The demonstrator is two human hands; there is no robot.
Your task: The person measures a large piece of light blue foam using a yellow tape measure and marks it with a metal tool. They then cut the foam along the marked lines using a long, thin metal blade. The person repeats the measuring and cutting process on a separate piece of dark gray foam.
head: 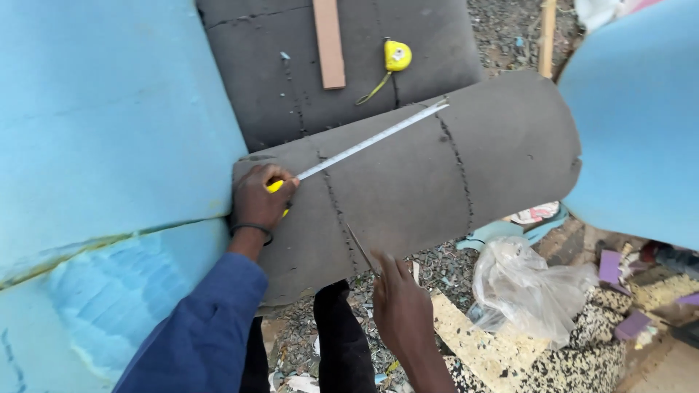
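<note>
Leftmost, I see a big light-blue foam block filling that side, its lower face rough and scuffed. Just beside it my left hand is clamped on a yellow tape measure case, pressing it against the near end of the curved grey foam sheet. From the case the white measuring blade runs up and to the right across the foam, its tip reaching a dashed line marked on the surface. The sheet is dark grey, matte, bowed over like a barrel, with several dashed lines crossing it. I judge it light, soft and springy; it would dent under the fingers, so a flat palm on the crown or a grip at the edge seems best. Behind it lies a flatter grey foam panel carrying a wooden strip and a second yellow tape measure. Lower, my right hand is well apart from the left, fingers closed around a thin blade-like tool whose point touches the sheet's lower edge; what kind of tool I cannot tell. Further right sit a crumpled clear plastic bag, foam offcuts, and another blue foam slab.
</note>
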